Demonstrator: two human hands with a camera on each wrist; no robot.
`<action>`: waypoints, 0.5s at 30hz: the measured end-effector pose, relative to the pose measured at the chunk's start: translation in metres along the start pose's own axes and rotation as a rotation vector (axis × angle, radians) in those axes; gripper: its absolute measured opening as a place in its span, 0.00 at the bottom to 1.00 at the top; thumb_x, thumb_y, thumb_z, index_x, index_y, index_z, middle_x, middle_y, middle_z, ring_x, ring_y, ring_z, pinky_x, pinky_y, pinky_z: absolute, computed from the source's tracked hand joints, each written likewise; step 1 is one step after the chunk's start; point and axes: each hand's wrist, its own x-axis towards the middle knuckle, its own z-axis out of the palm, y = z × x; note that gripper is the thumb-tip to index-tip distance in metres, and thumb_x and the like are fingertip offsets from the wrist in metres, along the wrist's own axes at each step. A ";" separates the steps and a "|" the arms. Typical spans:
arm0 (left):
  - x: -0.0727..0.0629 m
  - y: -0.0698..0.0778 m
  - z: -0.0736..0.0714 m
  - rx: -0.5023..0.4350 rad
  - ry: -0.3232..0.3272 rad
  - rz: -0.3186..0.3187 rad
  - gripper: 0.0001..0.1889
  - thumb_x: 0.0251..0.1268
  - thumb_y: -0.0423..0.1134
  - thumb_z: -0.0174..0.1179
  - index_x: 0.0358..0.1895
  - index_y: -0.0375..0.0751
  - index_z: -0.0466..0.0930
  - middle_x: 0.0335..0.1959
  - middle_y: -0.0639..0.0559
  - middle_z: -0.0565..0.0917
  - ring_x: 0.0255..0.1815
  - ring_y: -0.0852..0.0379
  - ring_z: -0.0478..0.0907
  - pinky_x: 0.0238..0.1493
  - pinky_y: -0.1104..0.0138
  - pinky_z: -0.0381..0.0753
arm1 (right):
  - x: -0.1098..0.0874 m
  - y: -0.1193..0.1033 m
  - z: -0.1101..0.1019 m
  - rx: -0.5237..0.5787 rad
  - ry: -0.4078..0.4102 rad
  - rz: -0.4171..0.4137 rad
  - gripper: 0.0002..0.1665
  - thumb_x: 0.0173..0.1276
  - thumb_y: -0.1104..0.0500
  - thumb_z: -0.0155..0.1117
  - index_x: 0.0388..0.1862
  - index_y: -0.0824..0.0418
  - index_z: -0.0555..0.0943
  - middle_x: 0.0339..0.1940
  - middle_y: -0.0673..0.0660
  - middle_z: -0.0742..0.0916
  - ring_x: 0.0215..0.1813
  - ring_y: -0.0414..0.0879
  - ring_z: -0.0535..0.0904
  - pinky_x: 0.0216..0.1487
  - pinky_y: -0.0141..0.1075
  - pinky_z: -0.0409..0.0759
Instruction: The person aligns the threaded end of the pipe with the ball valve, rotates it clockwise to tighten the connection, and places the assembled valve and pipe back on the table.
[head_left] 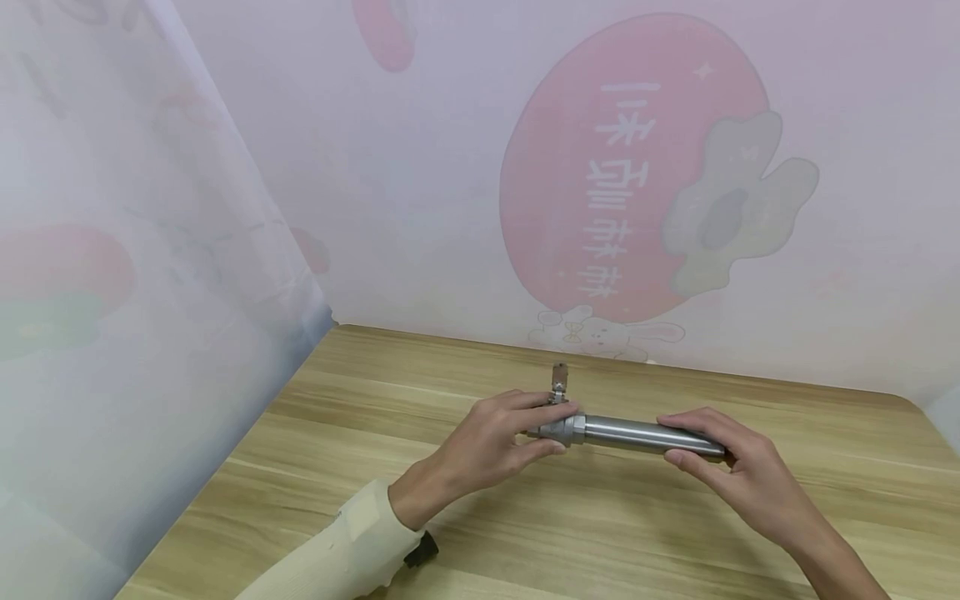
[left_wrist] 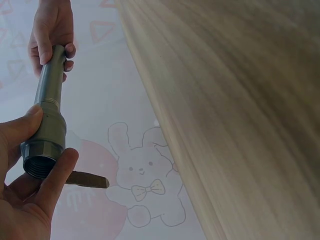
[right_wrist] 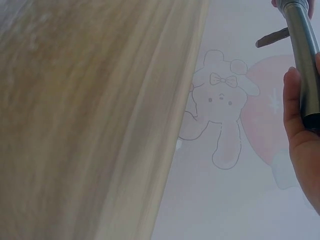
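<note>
Held over the worktop [head_left: 337,400], the metal pipe [head_left: 622,432] and its valve [head_left: 558,432] look stiff, heavyish and slick, best supported at both ends: left grip [head_left: 487,433] grasping valve, right grip [head_left: 756,475] pipe end.

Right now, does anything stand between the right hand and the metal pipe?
Nothing visible does: the right hand grips one end of the metal pipe, and the left hand holds the other, near the lever.
</note>
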 end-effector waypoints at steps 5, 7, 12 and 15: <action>0.000 0.000 0.000 0.001 0.000 0.002 0.27 0.65 0.42 0.79 0.68 0.47 0.88 0.62 0.42 0.90 0.61 0.47 0.90 0.63 0.60 0.90 | 0.000 0.000 0.000 -0.003 0.002 -0.002 0.28 0.69 0.71 0.76 0.63 0.47 0.88 0.51 0.43 0.91 0.42 0.36 0.83 0.37 0.28 0.79; 0.000 0.000 0.000 -0.002 0.001 0.002 0.27 0.65 0.42 0.80 0.68 0.47 0.88 0.63 0.42 0.90 0.61 0.47 0.90 0.63 0.59 0.90 | 0.000 0.000 0.000 -0.006 0.002 -0.002 0.28 0.70 0.71 0.76 0.63 0.47 0.88 0.50 0.43 0.91 0.42 0.36 0.83 0.36 0.29 0.79; -0.001 -0.001 0.000 0.000 0.005 0.005 0.27 0.65 0.42 0.79 0.68 0.47 0.88 0.63 0.41 0.90 0.61 0.47 0.90 0.64 0.59 0.90 | -0.001 0.001 0.000 -0.016 0.004 -0.003 0.27 0.70 0.71 0.75 0.63 0.49 0.88 0.50 0.42 0.91 0.41 0.36 0.83 0.35 0.29 0.78; -0.001 -0.001 0.000 0.004 0.007 0.006 0.28 0.65 0.42 0.80 0.68 0.47 0.88 0.63 0.42 0.90 0.61 0.47 0.91 0.64 0.59 0.89 | -0.001 0.002 0.001 -0.015 0.005 -0.003 0.28 0.70 0.72 0.75 0.64 0.49 0.87 0.49 0.42 0.91 0.41 0.35 0.85 0.36 0.28 0.80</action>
